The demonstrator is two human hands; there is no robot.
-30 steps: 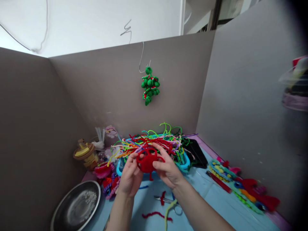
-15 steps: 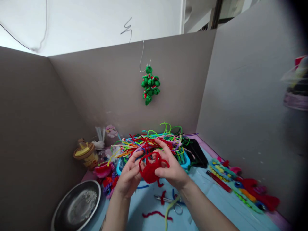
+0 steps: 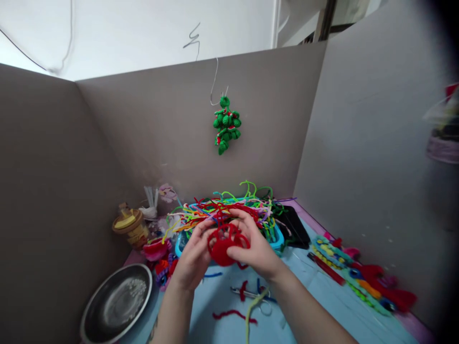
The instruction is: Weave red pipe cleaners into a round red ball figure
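Between my hands, above the table, is a red pipe-cleaner piece [image 3: 221, 253] with a rounded solid body and several looped strands rising from it. My right hand [image 3: 251, 246] grips its right side, thumb pressed on the front and forefinger stretched over the top. On the other side my left hand [image 3: 195, 251] curls its fingers round the left loops. Just behind stands a blue basket [image 3: 278, 238] heaped with pipe cleaners [image 3: 204, 210] in many colours. Below the hands lie scissors [image 3: 247, 294], a short red pipe cleaner [image 3: 229, 314] and a pale yellow one [image 3: 253, 306].
A metal bowl [image 3: 116, 303] with small white bits is at the left. Behind it stands a brown-lidded tub [image 3: 131, 227]. Colourful pipe-cleaner figures [image 3: 369, 279] and a red pen-like tool [image 3: 326, 269] lie right. A green ornament [image 3: 226, 125] hangs on the grey partition [image 3: 161, 124].
The red piece has tilted and risen slightly between my hands, and its dangling lower end now sits tucked closer to the body. Both hands keep their hold.
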